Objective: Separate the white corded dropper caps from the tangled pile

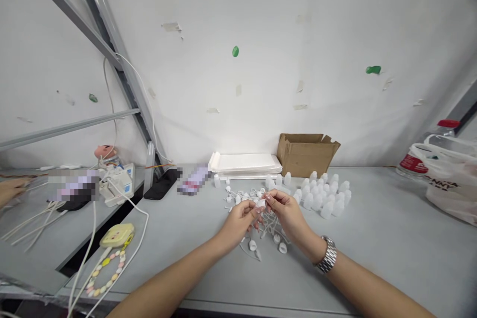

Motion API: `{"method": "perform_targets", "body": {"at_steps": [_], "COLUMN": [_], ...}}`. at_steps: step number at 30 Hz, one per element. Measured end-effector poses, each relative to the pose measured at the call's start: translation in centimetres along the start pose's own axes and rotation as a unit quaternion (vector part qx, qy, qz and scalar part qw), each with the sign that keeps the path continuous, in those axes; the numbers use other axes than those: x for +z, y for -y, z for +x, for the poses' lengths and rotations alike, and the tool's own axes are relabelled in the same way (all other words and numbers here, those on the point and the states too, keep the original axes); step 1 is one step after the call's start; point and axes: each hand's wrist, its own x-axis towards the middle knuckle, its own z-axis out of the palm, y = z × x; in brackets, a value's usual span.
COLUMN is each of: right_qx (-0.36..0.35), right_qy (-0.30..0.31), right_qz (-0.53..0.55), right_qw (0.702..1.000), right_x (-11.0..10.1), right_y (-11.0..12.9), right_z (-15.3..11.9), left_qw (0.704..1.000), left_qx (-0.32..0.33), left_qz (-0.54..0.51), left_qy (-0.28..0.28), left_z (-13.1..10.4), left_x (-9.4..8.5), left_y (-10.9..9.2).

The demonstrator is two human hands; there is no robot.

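Above the middle of the table, my left hand point(243, 218) and my right hand point(283, 207) meet, fingertips pinched together. Between them is a small white translucent piece point(260, 203), mostly covered by the fingers, so its exact kind is unclear. Beneath and around the hands lies a loose pile of small white caps with thin white cords point(276, 238). To the right of my right hand stand several frosted white bottle-shaped pieces point(324, 194) in a close group. A metal watch point(328, 254) is on my right wrist.
Behind the hands lie a stack of white padded envelopes point(246, 164) and an open cardboard box point(307, 156). A plastic bag point(452, 179) stands far right. Left are phones point(162, 184), a power strip point(118, 184), cables, a yellow case point(117, 235) and another person's hand point(13, 190).
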Motion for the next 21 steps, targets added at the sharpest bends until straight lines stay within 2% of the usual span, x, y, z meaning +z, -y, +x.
{"method": "perform_targets", "body": {"at_steps": [5,12,17,21], "right_qx": [0.007,0.023,0.009,-0.017], "right_qy": [0.004,0.012,-0.018,-0.02], "right_qz": [0.004,0.039,0.036,-0.005], "right_qw": [1.0,0.999,0.999,1.0], "right_x": [0.1,0.3,0.1,0.0], "right_y": [0.0,2.0,2.4,2.3], "right_z": [-0.1,-0.2,-0.1,-0.1], "left_qw": [1.0,0.999,0.999,0.999], "left_qx": [-0.005,0.029,0.027,0.025], "left_qz": [-0.001,-0.023,-0.028,-0.023], "left_qy": [0.002,0.008,0.003,0.006], "left_z": [0.0,0.2,0.2,0.2], "left_x": [0.0,-0.3,-0.3,-0.2], "left_y": [0.0,-0.9,-1.0,-0.9]}}
